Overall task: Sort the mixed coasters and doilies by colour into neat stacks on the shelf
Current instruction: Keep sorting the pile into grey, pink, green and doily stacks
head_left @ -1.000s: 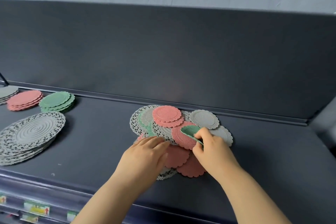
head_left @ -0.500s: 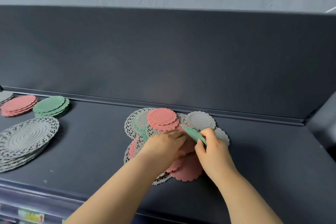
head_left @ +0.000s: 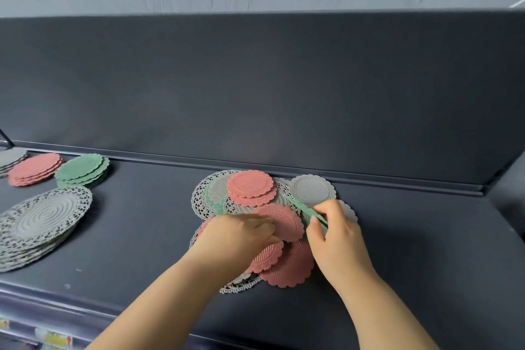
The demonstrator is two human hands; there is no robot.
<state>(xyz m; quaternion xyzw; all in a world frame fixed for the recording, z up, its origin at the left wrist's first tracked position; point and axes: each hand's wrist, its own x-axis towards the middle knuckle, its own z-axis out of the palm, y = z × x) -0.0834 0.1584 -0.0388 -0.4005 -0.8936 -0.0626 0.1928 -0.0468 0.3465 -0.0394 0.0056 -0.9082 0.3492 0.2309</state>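
Thumb and forefinger of our right hand are clamped on a thin green scalloped coaster, tilted on edge over the mixed pile mid-shelf. Left hand fingers curl onto a pink ribbed coaster; gripping or just pinning, can't tell. Mid-pick, we reckon. Next it goes to the green stack, far left.

Bare shelf lies open between the grey doily stack and the mixed pile; back panel closes the rear.

Shelf-edge labels illegibly blurred
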